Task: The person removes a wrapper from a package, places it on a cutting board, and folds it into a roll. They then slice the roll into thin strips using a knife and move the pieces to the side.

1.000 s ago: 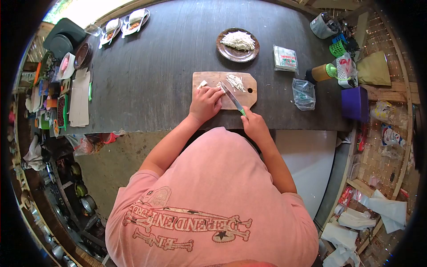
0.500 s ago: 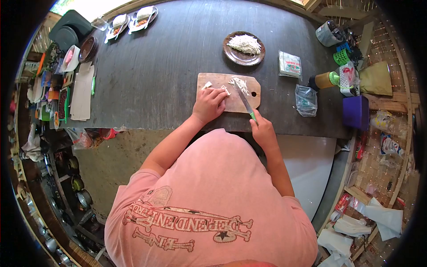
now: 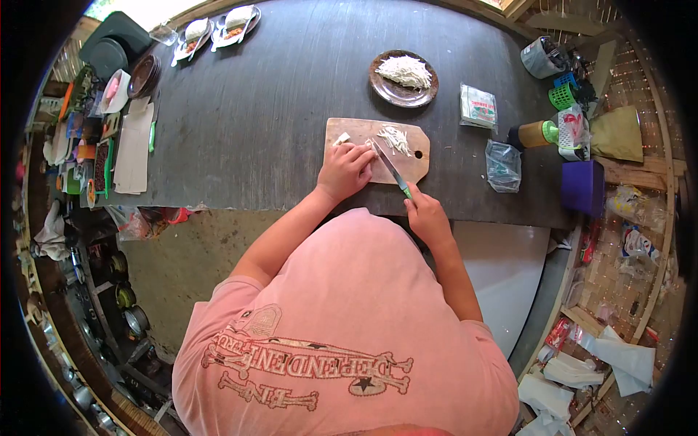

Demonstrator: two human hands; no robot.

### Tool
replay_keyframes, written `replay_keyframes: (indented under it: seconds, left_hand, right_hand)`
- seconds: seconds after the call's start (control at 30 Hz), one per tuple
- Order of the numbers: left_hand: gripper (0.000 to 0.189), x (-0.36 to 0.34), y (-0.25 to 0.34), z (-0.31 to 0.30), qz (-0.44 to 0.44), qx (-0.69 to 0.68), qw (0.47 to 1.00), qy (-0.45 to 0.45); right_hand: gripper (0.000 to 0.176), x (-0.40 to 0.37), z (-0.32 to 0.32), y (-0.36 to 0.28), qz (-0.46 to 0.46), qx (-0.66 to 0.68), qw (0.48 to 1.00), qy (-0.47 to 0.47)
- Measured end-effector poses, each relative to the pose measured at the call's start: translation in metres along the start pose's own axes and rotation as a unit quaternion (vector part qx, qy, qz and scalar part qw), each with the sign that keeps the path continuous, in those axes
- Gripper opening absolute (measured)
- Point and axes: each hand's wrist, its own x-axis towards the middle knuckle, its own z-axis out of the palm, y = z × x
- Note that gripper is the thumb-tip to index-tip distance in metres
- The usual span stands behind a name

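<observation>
A wooden cutting board (image 3: 398, 171) lies near the front edge of the dark table. My left hand (image 3: 345, 171) presses down on its left part, fingers curled over a pale white food piece that they mostly hide. Another whitish chunk (image 3: 342, 138) lies just beyond those fingers. My right hand (image 3: 427, 216) is wrapped round the green handle of a knife (image 3: 392, 168), whose blade points away from me and meets the food at my left fingertips. Thin white shreds (image 3: 395, 139) sit to the right of the blade. Behind the board, a brown plate (image 3: 404, 99) carries a heap of similar shreds (image 3: 405, 72).
To the right are a flat plastic-wrapped pack (image 3: 478, 107), a clear plastic bag (image 3: 503, 166), a green-capped bottle (image 3: 534, 134) and a purple container (image 3: 582, 184). Two plates of food (image 3: 236, 34) stand far left, and cardboard (image 3: 134, 149) lies at the left edge.
The knife blade has moved left from the shreds to the food at my left fingertips. My right hand has shifted slightly left with it. My left hand stays on the board.
</observation>
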Motion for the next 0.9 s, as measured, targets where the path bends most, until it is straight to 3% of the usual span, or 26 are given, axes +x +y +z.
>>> replay_keyframes:
  seconds: [0.9]
  left_hand:
    - [0.034, 0.0031, 0.0014, -0.0033, 0.003, -0.005, 1.000, 0.010]
  right_hand:
    - [0.042, 0.0071, -0.0094, -0.0043, 0.001, 0.010, 1.000, -0.021]
